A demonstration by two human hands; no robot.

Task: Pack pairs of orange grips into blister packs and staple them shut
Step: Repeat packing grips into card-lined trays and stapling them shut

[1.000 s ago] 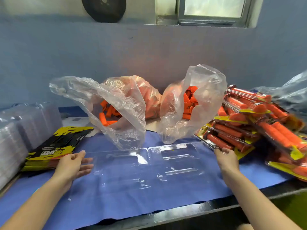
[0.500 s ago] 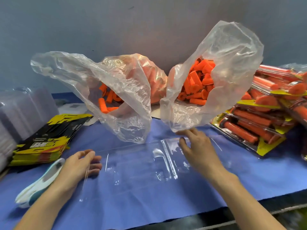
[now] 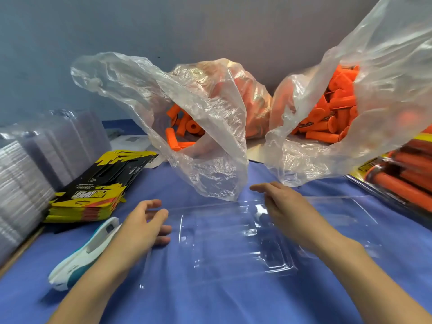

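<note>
A clear, empty blister pack [image 3: 233, 239] lies unfolded on the blue cloth in front of me. My left hand [image 3: 142, 228] rests at its left edge with fingers relaxed. Over the pack's middle, my right hand [image 3: 282, 206] hovers flat with its fingers stretched toward the back. Loose orange grips [image 3: 184, 129] fill an open plastic bag [image 3: 198, 127] behind the pack. More orange grips [image 3: 336, 113] sit in a second bag [image 3: 378, 94] on the right. A white and teal stapler [image 3: 84, 256] lies left of my left forearm.
A stack of yellow and black backing cards [image 3: 98, 188] sits at the left. Stacks of empty clear blister packs [image 3: 35, 164] stand at the far left. Finished packs with orange grips [image 3: 402, 181] are piled at the right. A grey-blue wall closes the back.
My right hand has moved left from the finished pile to above the middle of the blister pack. My head has come closer and lower, and the stapler has come into view.
</note>
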